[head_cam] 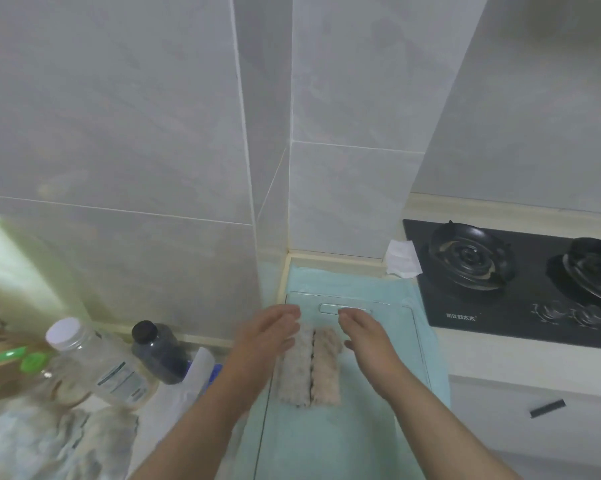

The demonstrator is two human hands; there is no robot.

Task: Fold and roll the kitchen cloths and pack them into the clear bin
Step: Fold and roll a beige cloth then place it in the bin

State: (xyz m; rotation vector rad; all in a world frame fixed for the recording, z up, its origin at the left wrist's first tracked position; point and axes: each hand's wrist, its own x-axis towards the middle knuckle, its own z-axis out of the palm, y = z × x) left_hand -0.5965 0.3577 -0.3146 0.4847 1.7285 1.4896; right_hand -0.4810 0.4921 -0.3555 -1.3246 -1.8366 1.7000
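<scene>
Two beige fluffy cloth rolls [307, 368] lie side by side inside the clear bin [409, 327], which stands on a pale green towel [357, 278]. My left hand [267, 336] hovers over the left roll's far end with straight fingers; whether it touches the roll I cannot tell. My right hand [364, 332] is just right of the rolls, fingers straight and pointing away, holding nothing. More fluffy cloths [49, 441] are heaped at the lower left, blurred.
A clear bottle with a white cap [94, 362] and a dark jar with a black lid [158, 351] stand at the left. A black gas hob [520, 282] sits at the right, a white folded paper [403, 258] beside it. Tiled walls close in behind.
</scene>
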